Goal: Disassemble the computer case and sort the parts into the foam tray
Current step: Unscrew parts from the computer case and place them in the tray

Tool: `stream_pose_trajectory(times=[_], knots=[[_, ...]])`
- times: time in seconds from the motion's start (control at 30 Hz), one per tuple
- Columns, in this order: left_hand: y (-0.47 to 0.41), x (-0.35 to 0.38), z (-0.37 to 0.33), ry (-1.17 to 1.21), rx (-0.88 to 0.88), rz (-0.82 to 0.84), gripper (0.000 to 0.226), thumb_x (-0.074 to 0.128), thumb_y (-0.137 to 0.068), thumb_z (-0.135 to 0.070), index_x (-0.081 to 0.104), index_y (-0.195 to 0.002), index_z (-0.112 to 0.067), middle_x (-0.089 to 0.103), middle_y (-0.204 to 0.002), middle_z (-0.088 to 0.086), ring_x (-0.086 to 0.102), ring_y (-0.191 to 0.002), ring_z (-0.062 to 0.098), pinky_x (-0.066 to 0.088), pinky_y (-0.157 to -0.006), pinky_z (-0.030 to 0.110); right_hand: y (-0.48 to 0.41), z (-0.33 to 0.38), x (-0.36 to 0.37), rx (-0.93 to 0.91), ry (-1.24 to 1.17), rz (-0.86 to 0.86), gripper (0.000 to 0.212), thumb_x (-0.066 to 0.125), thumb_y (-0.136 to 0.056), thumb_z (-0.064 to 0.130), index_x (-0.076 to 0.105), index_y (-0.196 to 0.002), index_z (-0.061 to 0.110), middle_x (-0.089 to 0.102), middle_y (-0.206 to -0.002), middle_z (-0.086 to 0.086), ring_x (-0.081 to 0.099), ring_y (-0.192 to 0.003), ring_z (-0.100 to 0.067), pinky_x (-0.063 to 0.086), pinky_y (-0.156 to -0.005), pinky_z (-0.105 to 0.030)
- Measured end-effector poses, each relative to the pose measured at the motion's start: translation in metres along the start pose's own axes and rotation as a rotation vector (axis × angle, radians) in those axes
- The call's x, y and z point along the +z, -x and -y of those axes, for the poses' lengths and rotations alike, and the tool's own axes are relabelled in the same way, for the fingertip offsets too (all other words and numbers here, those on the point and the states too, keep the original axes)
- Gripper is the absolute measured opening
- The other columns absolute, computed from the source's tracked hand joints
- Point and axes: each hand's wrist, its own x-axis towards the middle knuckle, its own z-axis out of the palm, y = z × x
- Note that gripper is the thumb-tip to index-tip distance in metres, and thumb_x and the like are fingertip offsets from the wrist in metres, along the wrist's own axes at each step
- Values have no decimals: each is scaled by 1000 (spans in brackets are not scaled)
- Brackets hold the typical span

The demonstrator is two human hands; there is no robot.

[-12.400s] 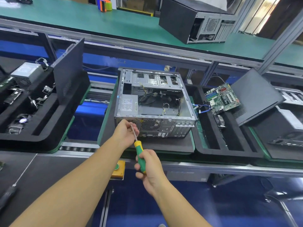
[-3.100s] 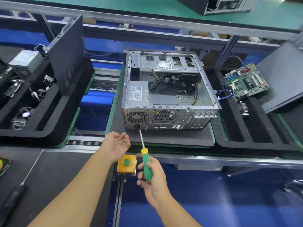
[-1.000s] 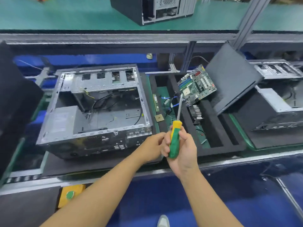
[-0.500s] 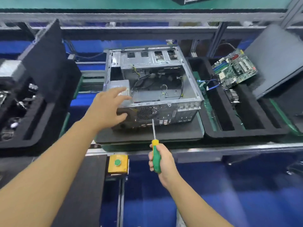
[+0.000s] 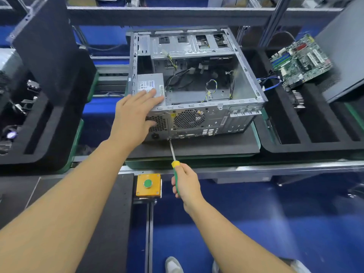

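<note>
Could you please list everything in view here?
computer case: one, silver, open, centre
foam pad: one, black, under the case
power supply: one, grey, inside the case
wires: several, black and yellow, inside the case
left tray: one, black, left of case
right tray: one, black, right of case
side panels: two, black, one leaning at each tray
circuit board: one, green, in the right tray
button box: one, yellow, below the pad
screwdriver: one, green and yellow, tip at the case's rear
left hand: one, resting on the power supply
right hand: one, gripping the screwdriver

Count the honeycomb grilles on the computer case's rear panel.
2. One grille is central; the other grille lies left of it, partly under the left hand, which may hide more.
</note>
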Motion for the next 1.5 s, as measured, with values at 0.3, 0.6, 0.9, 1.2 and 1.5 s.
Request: stream_pose_trajectory(times=[0.3, 0.6, 0.9, 1.2, 1.5], knots=[[0, 2, 2, 5, -5, -6, 77, 83, -77, -19, 50, -145, -29, 42, -155, -5, 34, -145, 20, 20, -116, 44, -3, -7, 3, -18, -49, -3, 19, 53, -99, 44, 66, -110, 35, 55, -61, 5, 42, -47, -9, 34, -42, -23], [0, 3, 0, 10, -15, -25, 76, 84, -76, -16, 51, -144, -28, 44, -154, -3, 36, -145, 21, 21, -117, 45, -3, -7, 10, 123, -178, -33, 22, 52, -98, 33, 67, -100, 17, 57, -66, -1, 45, -47, -11, 37, -42, -24], [3, 4, -1, -1, -16, -31, 76, 83, -77, -15, 50, -144, -28, 43, -155, -4, 35, -146, 20, 17, -117, 42, -13, -22, 18, 289, -744, 319, 32, 48, -101, 32, 64, -109, 6, 52, -69, -3, 42, -49, -13, 29, -42, -23], [3, 2, -3, -5, -13, -12, 74, 81, -79, -15, 49, -145, -29, 41, -156, -5, 33, -147, 19, 17, -118, 42, 1, -6, 33, -25, 118, -232, 32, 54, -99, 37, 57, -75, 16, 56, -65, 1, 48, -57, -17, 39, -54, -32], [86, 35, -33, 314, -274, -307, 15, 57, -83, -11, 50, -92, -22, 52, -93, -7, 49, -82, 12, 41, -71, 33, 3, 3, 34, -58, 319, -231, 18, 57, -99, 34, 48, -100, 18, 62, -87, -3, 52, -66, -14, 42, -56, -29]])
